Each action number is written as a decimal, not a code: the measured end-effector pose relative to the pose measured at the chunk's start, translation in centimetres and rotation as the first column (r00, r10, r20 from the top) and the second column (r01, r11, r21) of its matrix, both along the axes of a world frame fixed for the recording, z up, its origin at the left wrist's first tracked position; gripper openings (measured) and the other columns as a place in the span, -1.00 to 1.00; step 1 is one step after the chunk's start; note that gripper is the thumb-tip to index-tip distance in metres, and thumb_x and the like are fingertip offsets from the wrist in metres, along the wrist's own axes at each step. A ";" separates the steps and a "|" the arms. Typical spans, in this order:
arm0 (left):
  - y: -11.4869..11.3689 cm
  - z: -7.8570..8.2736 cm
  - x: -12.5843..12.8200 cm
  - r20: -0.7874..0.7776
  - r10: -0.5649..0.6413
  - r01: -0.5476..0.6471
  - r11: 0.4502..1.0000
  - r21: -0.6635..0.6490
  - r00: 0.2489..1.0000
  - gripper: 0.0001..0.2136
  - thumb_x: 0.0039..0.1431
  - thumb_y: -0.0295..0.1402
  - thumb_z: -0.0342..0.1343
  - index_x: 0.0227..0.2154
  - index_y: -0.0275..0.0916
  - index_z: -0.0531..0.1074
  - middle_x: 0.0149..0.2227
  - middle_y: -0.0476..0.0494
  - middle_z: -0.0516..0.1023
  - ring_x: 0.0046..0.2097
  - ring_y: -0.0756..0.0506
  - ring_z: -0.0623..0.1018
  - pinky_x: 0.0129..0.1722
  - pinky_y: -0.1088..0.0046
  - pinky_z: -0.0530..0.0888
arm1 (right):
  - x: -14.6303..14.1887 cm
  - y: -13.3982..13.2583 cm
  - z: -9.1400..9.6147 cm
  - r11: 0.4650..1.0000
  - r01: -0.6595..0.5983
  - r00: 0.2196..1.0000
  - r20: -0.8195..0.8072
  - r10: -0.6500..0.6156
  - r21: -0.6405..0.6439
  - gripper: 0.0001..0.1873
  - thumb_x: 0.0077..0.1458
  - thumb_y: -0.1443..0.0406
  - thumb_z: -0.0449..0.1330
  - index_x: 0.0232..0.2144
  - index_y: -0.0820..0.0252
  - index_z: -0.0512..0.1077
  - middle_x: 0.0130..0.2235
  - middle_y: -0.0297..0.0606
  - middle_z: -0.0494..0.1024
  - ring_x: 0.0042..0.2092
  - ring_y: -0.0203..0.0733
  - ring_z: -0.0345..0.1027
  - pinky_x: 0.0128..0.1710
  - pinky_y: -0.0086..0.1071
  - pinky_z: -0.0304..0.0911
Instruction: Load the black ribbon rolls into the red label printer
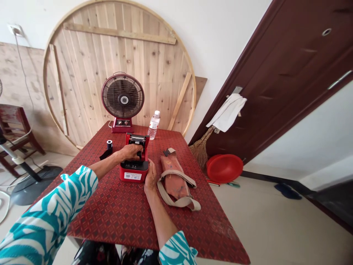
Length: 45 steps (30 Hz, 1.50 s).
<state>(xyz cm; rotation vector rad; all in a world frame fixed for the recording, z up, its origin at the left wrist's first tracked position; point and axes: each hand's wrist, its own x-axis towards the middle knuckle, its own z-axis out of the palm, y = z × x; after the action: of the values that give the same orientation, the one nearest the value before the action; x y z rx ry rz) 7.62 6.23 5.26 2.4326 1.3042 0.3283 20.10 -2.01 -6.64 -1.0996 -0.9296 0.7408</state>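
A small red and black label printer [134,173] stands on the table with its lid raised and a white label on its front. My left hand [131,152] reaches into the open bay. Its fingers are curled in there around something dark that I cannot make out. Against the printer's right side, my right hand [150,176] grips the housing, its fingertips partly hidden behind it. To the left lies a black roll [109,144] with a white core end, a dark strip trailing from it.
The patterned red table [110,217] also carries a red fan [123,99], a water bottle [153,126] and a reddish pouch [175,176] with a beige strap. A broom [202,146] and red basin [224,168] are right of it. A pedestal base [35,186] stands left.
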 end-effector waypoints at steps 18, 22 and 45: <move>0.2 0.8 -2.1 0.039 -0.155 0.158 0.982 -0.100 0.987 -0.77 -0.09 -0.53 0.17 -0.37 -0.08 0.57 -0.21 -0.09 0.62 -0.09 -0.18 0.54 -0.07 0.43 0.35 | 0.3 0.2 -0.7 0.999 0.018 0.999 -0.028 -0.019 -0.048 -0.51 0.13 -0.01 0.01 -0.08 0.16 0.46 -0.08 -0.22 0.55 -0.06 -0.15 0.38 -0.03 -0.29 0.23; 0.7 0.8 0.1 -0.206 -0.154 0.138 0.987 -0.087 0.966 -0.83 -0.16 -0.52 0.22 -0.44 -0.16 0.56 -0.30 -0.21 0.61 -0.17 -0.28 0.55 -0.17 0.32 0.39 | 0.2 0.3 -0.9 1.000 -0.001 0.998 -0.067 -0.001 -0.026 -0.51 0.15 0.01 0.00 -0.03 0.15 0.43 -0.07 -0.24 0.54 -0.07 -0.17 0.38 -0.05 -0.30 0.24; -1.8 3.9 -3.9 0.229 -0.086 0.055 0.989 0.138 0.970 -0.65 -0.07 -0.40 0.07 -0.14 -0.22 0.46 -0.21 -0.11 0.58 -0.19 -0.13 0.56 -0.15 0.37 0.45 | 0.4 0.3 -0.9 0.999 -0.021 0.997 -0.074 0.019 -0.027 -0.54 0.12 0.01 0.03 -0.07 0.12 0.45 -0.07 -0.26 0.54 -0.03 -0.15 0.36 -0.02 -0.30 0.21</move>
<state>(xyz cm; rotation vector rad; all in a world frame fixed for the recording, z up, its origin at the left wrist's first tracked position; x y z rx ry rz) 3.76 4.46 9.14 2.4494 1.1233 0.6797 20.50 -1.68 -7.58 -1.0814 -0.8717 0.8078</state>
